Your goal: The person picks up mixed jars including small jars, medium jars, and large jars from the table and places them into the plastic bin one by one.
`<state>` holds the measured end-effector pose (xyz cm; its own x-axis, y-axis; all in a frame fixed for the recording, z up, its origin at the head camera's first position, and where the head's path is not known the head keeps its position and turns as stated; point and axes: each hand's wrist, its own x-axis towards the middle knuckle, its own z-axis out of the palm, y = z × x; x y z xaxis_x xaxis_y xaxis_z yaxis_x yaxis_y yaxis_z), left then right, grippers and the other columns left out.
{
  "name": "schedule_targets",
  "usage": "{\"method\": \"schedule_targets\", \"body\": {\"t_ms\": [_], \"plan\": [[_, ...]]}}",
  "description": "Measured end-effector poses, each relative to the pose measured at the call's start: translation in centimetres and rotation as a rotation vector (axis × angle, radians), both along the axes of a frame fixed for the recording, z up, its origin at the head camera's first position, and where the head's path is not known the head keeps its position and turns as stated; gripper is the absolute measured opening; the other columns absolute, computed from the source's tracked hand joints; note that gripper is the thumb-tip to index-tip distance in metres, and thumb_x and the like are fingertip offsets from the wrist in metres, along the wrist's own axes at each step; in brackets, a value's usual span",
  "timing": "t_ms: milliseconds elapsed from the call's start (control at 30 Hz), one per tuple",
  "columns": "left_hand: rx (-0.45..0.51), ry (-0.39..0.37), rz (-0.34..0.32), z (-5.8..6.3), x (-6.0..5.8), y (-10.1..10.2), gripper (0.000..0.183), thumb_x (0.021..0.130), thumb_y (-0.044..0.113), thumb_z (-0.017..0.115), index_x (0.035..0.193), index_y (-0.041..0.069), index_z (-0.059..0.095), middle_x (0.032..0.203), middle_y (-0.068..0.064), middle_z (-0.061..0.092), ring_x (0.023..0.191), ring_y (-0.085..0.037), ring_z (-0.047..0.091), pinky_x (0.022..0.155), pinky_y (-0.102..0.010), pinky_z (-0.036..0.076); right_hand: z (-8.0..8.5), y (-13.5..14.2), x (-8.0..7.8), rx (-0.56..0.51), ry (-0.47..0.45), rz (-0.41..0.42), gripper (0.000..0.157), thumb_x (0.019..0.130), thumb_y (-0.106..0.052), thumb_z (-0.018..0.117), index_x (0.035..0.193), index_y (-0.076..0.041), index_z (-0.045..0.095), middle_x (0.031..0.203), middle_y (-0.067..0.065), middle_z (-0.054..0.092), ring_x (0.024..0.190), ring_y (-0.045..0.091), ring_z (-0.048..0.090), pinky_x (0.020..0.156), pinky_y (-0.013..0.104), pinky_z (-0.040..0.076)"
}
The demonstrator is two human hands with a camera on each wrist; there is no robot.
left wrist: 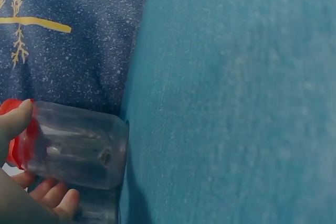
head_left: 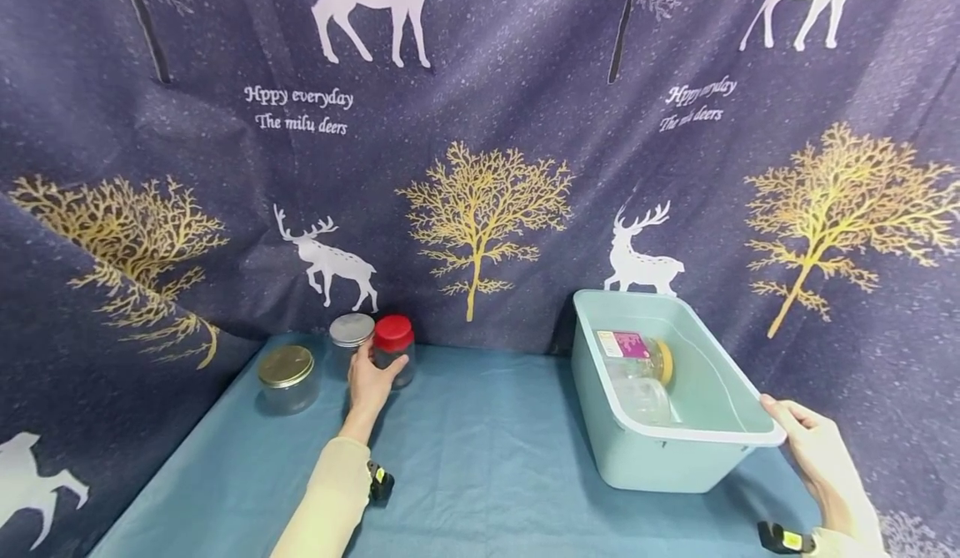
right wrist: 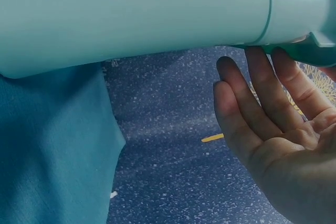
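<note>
My left hand (head_left: 369, 381) is at a clear plastic jar with a red lid (head_left: 394, 333), thumb on one side near the lid and fingers on the other. In the left wrist view that jar (left wrist: 79, 148) has its base at the blue cloth, and part of another clear jar shows behind the fingers. Just left of it stands a silver-lidded jar (head_left: 351, 330), partly hidden by the hand. On the right, my right hand (head_left: 813, 445) holds the near right corner of a pale green plastic bin (head_left: 652, 462), thumb over the rim and fingers below it.
A gold-lidded jar (head_left: 288, 383) stands at the table's left. Inside the bin lie a labelled jar with a yellow lid (head_left: 663, 362) and another clear container (head_left: 641, 399). A dark blue printed curtain (head_left: 495, 108) hangs behind the blue tablecloth (head_left: 480, 458).
</note>
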<state>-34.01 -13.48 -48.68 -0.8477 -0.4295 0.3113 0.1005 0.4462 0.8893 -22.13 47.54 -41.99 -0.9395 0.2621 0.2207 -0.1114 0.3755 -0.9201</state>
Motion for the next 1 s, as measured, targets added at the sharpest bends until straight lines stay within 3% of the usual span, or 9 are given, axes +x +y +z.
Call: {"method": "schedule_targets", "body": {"t_ms": [133,300,367,500,867,1000], "plan": [[0.005,-0.004,-0.019,-0.4,-0.5,0.1,0.073,0.077,0.019,0.083,0.136,-0.003,0.046,0.12,-0.029,0.057,0.115,-0.042,0.051,0.099,-0.052,0.035,-0.1,0.0,-0.1,-0.011,0.01,0.01,0.028,0.1,-0.024,0.058,0.077,-0.016,0.072,0.066,-0.009,0.063,0.06,0.005,0.055,0.052,0.023,0.046],[0.013,-0.026,-0.049,-0.6,-1.4,0.3,0.081,0.077,0.022,0.084,0.14,-0.001,0.039,0.136,-0.028,0.049,0.126,-0.043,0.045,0.105,-0.052,0.032,-0.2,0.0,-0.2,-0.062,0.007,0.016,0.026,0.099,-0.021,0.059,0.078,-0.015,0.072,0.067,-0.008,0.063,0.061,0.005,0.054,0.052,0.022,0.045],[0.016,-0.037,-0.041,-0.7,-1.6,0.4,0.083,0.076,0.023,0.085,0.14,0.001,0.038,0.139,-0.027,0.047,0.128,-0.043,0.043,0.106,-0.051,0.032,-0.3,0.0,-0.2,-0.03,0.002,0.005,0.026,0.1,-0.022,0.059,0.078,-0.015,0.072,0.067,-0.009,0.063,0.062,0.004,0.054,0.053,0.022,0.044],[0.007,-0.059,-0.048,-0.7,-1.8,0.6,0.082,0.076,0.023,0.084,0.14,0.002,0.037,0.135,-0.028,0.048,0.127,-0.043,0.043,0.105,-0.052,0.033,-0.5,-0.1,-0.3,0.022,0.01,-0.014,0.027,0.1,-0.023,0.058,0.079,-0.016,0.073,0.066,-0.01,0.062,0.062,0.004,0.053,0.054,0.022,0.044],[0.006,-0.092,-0.099,-0.7,-2.0,0.2,0.084,0.078,0.028,0.083,0.143,0.001,0.038,0.133,-0.026,0.049,0.124,-0.04,0.045,0.104,-0.051,0.033,-0.3,-0.2,0.0,-0.045,0.016,0.021,0.026,0.1,-0.023,0.059,0.079,-0.016,0.073,0.066,-0.009,0.063,0.06,0.005,0.054,0.052,0.022,0.045],[0.01,-0.083,-0.139,-0.5,-1.9,0.2,0.087,0.078,0.032,0.083,0.146,0.004,0.037,0.132,-0.023,0.051,0.122,-0.036,0.047,0.102,-0.05,0.036,0.1,0.0,0.1,0.017,0.004,-0.005,0.027,0.1,-0.026,0.058,0.079,-0.019,0.073,0.068,-0.011,0.063,0.061,0.005,0.054,0.053,0.023,0.046]]}}
